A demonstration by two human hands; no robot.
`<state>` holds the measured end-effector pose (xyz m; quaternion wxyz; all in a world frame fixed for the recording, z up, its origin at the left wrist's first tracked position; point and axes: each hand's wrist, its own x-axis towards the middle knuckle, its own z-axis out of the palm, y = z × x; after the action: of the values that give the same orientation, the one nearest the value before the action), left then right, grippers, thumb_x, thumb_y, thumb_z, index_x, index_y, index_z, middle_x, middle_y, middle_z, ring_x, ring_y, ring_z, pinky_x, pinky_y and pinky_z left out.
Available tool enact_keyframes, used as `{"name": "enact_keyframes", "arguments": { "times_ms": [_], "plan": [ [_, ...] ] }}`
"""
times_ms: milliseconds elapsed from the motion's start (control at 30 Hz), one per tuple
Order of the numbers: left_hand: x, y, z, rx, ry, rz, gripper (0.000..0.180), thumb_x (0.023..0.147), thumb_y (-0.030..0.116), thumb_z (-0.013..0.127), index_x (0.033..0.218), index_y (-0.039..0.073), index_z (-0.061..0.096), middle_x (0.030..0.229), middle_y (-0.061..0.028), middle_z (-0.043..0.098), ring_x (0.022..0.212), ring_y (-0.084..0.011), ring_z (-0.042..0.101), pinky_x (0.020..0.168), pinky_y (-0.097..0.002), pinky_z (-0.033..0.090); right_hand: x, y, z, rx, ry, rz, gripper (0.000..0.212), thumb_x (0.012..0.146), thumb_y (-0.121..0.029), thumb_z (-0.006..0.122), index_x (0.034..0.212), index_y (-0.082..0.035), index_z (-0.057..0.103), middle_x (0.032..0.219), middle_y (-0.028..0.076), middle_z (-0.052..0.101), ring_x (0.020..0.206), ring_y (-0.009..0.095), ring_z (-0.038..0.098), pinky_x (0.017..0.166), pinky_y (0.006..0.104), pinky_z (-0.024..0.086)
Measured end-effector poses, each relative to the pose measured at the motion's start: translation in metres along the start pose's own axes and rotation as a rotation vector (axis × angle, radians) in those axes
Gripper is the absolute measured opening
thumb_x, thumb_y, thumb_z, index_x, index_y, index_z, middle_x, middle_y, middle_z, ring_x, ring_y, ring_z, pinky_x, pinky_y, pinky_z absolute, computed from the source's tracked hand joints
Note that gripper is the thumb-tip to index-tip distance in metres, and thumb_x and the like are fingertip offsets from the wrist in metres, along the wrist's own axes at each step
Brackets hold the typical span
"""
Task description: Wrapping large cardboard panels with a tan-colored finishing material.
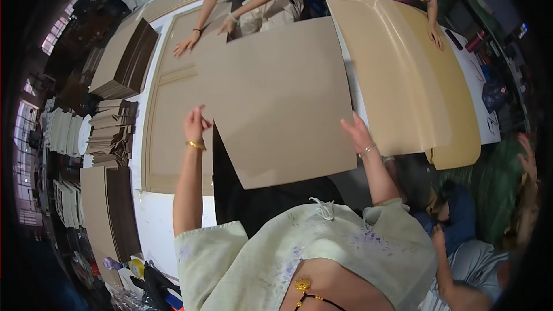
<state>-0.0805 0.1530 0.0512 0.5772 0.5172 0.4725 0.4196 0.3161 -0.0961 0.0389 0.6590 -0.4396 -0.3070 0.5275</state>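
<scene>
A large plain brown cardboard sheet [288, 98] spans the space in front of me, its near edge hanging over the dark gap before my body. My right hand [358, 133] grips its right edge, thumb on the upper face and fingers partly hidden at the side. Beside the sheet's left corner is my left hand [197, 124], fingers loosely bent and apart, with nothing visible in it. Under and left of the sheet lies a creased cardboard panel [173, 155] on the white table [158, 213]. Across from me, another person's hand [187, 43] lies flat on the cardboard.
Stacks of cardboard [118, 60] and folded pieces [109, 129] line the left side. A glossy tan sheet [397, 75] curves over the right, another person's hand [436, 35] at its edge. A tape roll [136, 268] lies lower left. Someone sits low at the right.
</scene>
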Motion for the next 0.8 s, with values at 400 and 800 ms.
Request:
{"name": "enact_keyframes", "arguments": {
  "times_ms": [400,800],
  "plan": [
    [-0.144,-0.084,0.008,-0.486,0.132,-0.089,0.036,0.09,0.018,0.056,0.122,0.006,0.045,0.098,-0.0038,0.058,0.08,-0.0119,0.058,0.066,-0.0282,0.05,0.028,0.021,0.038,0.147,0.148,0.024,0.035,0.091,-0.01,0.051,0.125,-0.004,0.044,0.118,0.006,0.054,0.106,0.016,0.052,0.089,0.0313,0.044],
    [-0.167,-0.069,-0.09,-0.225,0.519,-0.262,0.034,0.092,0.038,0.05,0.09,0.004,0.048,0.064,-0.0089,0.058,0.046,-0.0151,0.053,0.05,-0.0267,0.047,0.085,0.157,0.194,0.266,0.015,0.302,0.034,0.091,-0.012,0.051,0.123,-0.007,0.042,0.117,0.007,0.053,0.104,0.023,0.054,0.085,0.0392,0.048]
  ]
}}
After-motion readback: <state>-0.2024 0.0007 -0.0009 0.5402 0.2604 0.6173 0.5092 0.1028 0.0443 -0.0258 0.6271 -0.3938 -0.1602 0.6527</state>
